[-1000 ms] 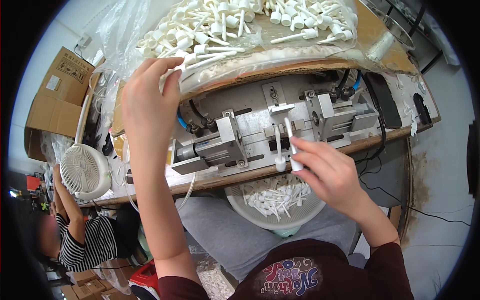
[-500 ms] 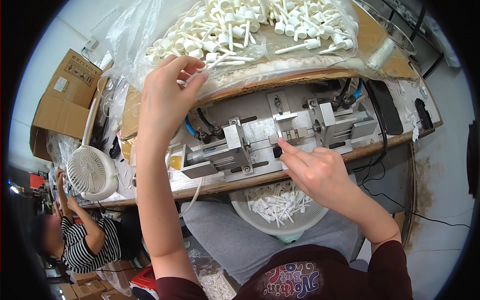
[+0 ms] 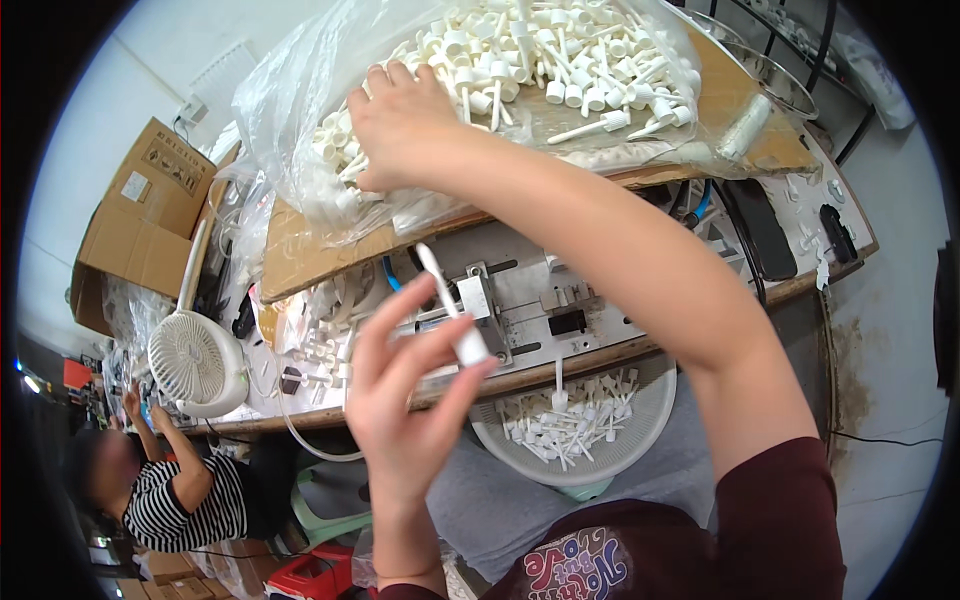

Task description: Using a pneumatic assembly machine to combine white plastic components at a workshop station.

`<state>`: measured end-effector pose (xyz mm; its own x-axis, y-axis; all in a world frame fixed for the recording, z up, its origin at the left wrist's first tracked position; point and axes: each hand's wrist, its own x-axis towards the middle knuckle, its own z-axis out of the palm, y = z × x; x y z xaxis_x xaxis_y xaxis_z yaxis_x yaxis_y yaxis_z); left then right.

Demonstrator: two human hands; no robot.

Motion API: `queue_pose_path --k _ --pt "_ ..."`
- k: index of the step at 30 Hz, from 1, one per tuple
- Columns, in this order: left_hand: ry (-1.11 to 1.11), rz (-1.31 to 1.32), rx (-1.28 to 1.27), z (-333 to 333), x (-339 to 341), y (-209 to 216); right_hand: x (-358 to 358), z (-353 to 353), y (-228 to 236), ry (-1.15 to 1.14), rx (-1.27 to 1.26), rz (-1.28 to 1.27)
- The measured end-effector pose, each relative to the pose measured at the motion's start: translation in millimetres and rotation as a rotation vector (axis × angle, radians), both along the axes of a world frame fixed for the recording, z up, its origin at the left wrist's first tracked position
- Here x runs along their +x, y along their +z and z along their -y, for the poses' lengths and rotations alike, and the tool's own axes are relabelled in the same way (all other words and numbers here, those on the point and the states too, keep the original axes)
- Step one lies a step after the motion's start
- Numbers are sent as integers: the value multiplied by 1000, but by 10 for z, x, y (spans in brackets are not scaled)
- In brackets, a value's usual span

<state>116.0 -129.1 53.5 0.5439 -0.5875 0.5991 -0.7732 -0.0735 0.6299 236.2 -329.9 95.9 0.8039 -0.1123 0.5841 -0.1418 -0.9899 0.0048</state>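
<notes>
On my remote feed, I pinch a cap-ended white stick (image 3: 450, 302) with my left hand's (image 3: 400, 400) fingers.
A basket (image 3: 648, 445) of similar pieces sits below the surface's edge (image 3: 600, 354), the metal fixture (image 3: 530, 322) beyond; farthest off, my right hand (image 3: 405, 125), fingers spread, lies over a heap of white pieces (image 3: 540, 50).
</notes>
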Motion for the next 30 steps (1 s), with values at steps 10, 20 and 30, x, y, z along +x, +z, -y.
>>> queue_pose_path --k 10,20,30 --pt "-150 -107 101 59 -337 -420 180 279 262 -114 150 -364" --pt "-78 62 138 286 -386 -735 -323 990 224 248 -87 -390" --pt "27 326 358 472 -453 -729 -866 1215 72 424 -212 21"
